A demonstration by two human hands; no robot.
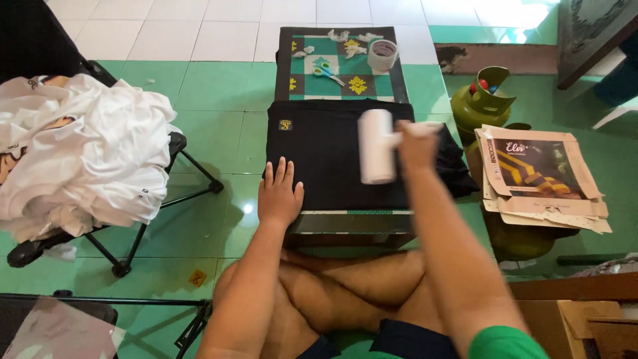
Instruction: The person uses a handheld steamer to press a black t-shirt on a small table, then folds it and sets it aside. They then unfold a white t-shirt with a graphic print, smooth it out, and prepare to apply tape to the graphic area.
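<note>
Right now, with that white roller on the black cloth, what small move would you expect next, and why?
Probably a short stroke of the lint roller toward the person, across the folded black garment. The right hand holds the roller near the garment's far right part, while the left hand lies flat on the near left edge, pinning the cloth on the low table.

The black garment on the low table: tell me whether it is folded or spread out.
Folded. The black garment forms a neat rectangle with straight edges on the low table, held flat by the left hand.
</note>
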